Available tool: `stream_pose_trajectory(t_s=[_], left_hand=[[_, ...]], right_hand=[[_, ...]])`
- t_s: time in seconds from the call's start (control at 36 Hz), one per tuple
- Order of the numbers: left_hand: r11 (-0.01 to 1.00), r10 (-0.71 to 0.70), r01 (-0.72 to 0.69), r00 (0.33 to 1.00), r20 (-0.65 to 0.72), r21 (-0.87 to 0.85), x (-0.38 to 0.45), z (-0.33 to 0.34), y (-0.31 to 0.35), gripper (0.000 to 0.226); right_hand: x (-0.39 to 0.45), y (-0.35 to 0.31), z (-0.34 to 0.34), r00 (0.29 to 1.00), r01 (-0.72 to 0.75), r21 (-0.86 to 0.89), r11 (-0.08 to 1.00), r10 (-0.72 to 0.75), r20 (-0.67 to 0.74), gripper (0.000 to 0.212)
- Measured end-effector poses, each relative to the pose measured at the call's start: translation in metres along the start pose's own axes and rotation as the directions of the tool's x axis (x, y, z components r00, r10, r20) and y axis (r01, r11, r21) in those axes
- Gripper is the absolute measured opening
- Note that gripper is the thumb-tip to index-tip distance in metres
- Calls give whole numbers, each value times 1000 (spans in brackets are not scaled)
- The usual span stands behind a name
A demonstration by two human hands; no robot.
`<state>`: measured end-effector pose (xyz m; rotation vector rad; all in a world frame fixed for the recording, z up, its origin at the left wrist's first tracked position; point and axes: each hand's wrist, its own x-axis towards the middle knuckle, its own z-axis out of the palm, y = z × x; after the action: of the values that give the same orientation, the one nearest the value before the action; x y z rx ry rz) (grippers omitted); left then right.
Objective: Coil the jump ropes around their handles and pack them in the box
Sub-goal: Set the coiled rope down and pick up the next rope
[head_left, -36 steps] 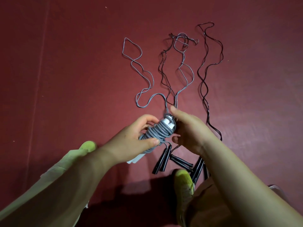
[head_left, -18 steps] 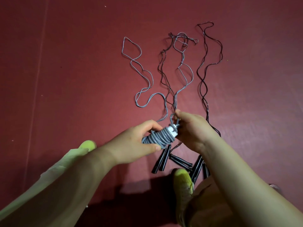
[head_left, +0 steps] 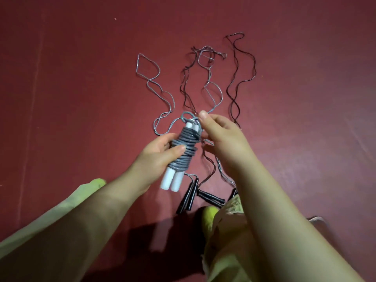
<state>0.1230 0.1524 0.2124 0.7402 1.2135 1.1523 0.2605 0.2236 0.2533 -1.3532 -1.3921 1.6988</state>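
Grey jump rope coiled round its pair of white cylindrical handles (head_left: 184, 151) sits in the air above the dark red floor (head_left: 81, 98), near the middle of the view, tilted so its wrapped top leans away from the person and its bare white ends (head_left: 172, 181) point back toward them; the left hand (head_left: 160, 154) has its grip closed round the bundle's middle, thumb laid across the grey turns and fingers curled behind; the right hand (head_left: 220, 137) is just beside the bundle's top, its fingers bent and its thumb tip raised, pinching the short grey loop of cord (head_left: 188, 117) that stands out above the handle tops, though the exact contact is partly hidden by the hand itself; beyond the hands, loose ropes lie stretched on the floor in wavy lines: a grey one (head_left: 154, 86) to the left, a tangle of grey and dark cords (head_left: 203, 58) in the centre, and a black one (head_left: 236, 82) to the right; black tapered handles (head_left: 188, 197) lie on the floor below the bundle, one pair side by side and another (head_left: 210, 197) angled next to it; a yellow-green shoe tip (head_left: 209, 214) shows close to those handles, and another (head_left: 98, 182) shows by the left forearm; light olive trouser legs (head_left: 225, 251) fill the lower edge.
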Motion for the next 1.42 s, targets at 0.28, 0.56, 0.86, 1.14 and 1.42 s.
stream_pose_trajectory(t_s=[0.28,0.56,0.86,1.14,1.42], left_hand=[[990,7,-4,1000,-21,141,31,124,-4,21],[858,-402,260,877,262,443,36,284,-74,28],[540,-730,362,650,209,760,8,395,-213,91],[344,-770,336,635,58,877,8,354,-262,57],[371,-670,130,723,168,920,24,356,-237,56]], right_hand=[[-47,38,-100,978,-69,269,961,118,-170,39],[-122,128,-222,898,27,318,948,117,-425,28],[-199,303,-306,487,-148,557,817,550,-678,58],[-190,390,-343,301,-305,563,768,639,-708,38],[-176,377,-334,427,-410,492,768,638,-641,52]])
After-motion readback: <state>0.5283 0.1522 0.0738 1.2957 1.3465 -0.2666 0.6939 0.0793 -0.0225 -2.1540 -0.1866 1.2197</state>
